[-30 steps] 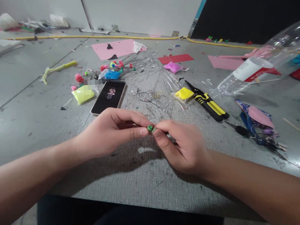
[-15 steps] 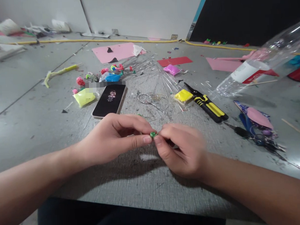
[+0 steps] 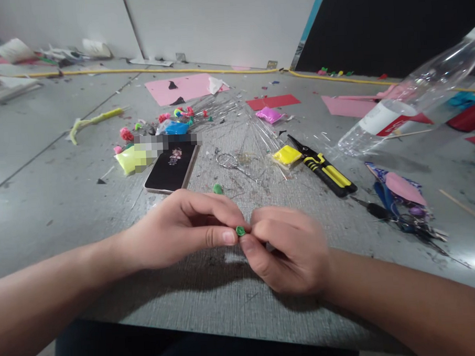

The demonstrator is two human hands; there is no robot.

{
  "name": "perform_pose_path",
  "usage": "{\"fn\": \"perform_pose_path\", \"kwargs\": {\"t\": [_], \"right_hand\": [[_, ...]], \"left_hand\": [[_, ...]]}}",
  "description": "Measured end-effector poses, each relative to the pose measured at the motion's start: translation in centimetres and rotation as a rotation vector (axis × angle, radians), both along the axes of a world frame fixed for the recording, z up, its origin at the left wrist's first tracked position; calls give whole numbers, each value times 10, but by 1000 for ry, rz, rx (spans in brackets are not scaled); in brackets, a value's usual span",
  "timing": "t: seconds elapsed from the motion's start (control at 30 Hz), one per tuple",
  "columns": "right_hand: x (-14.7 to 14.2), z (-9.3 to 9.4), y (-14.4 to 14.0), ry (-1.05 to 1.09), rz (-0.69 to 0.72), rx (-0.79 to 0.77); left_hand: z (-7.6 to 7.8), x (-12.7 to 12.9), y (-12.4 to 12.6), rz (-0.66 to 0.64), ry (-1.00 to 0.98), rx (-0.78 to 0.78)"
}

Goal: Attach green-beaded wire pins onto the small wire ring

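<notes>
Pinching green clay bit (image 3: 240, 231) between my left hand (image 3: 184, 230) and right hand (image 3: 288, 249), shaping it; phone (image 3: 172, 167) at 11 o'clock.

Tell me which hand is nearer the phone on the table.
Left. The left hand sits just below the phone, a small gap between them. The right hand is farther off, down to the phone's right. Both pinch the small green piece.

A scuffed grey table (image 3: 65, 206) carries a phone (image 3: 171, 168), pliers (image 3: 324, 167) and bottle (image 3: 400, 110).
</notes>
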State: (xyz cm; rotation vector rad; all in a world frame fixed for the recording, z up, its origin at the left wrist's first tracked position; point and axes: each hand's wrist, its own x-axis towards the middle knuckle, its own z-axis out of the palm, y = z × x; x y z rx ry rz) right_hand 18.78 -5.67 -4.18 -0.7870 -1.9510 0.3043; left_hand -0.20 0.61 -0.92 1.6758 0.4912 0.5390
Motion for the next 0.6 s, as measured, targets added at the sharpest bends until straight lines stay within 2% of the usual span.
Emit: {"fn": "perform_pose_path", "kwargs": {"t": [0.23,0.6], "right_hand": [[0,-1,0,11,19,-4],[-1,-3,-1,62,-11,-21]], "left_hand": [[1,-1,0,-30,16,5],[-4,-5,2,-123,-57,-87]]}}
